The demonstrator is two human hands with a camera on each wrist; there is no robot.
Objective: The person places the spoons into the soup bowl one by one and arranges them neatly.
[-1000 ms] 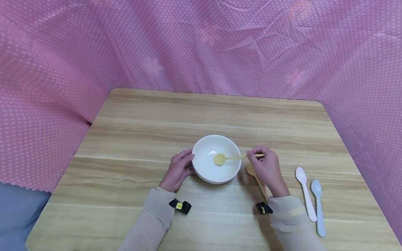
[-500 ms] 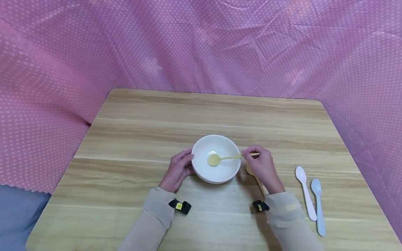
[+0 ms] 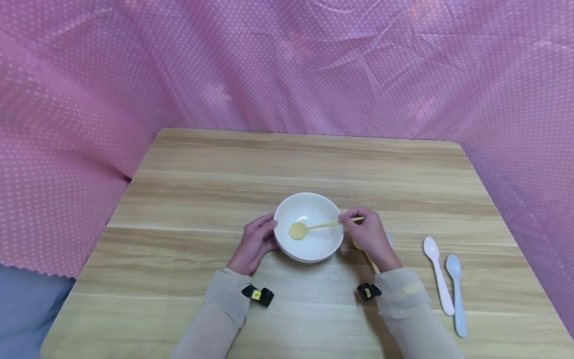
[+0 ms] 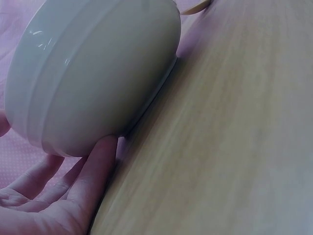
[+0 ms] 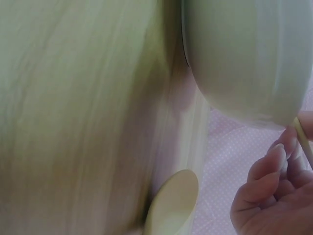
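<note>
So, yellow spoon [image 3: 298,230] over bowl [image 3: 314,248], contact unclear

The white bowl [image 3: 309,251] looked like ceramic, smooth and glossy, and the yellow spoon [image 3: 299,230] like matt plastic. The pink spoon [image 3: 440,279] and blue spoon [image 3: 458,296] seemed smooth plastic. The counter [image 3: 287,159] showed smooth wood grain with a faint sheen; the drape [image 3: 287,65] was creased cloth, the sleeves [image 3: 208,319] matt cloth.
</note>
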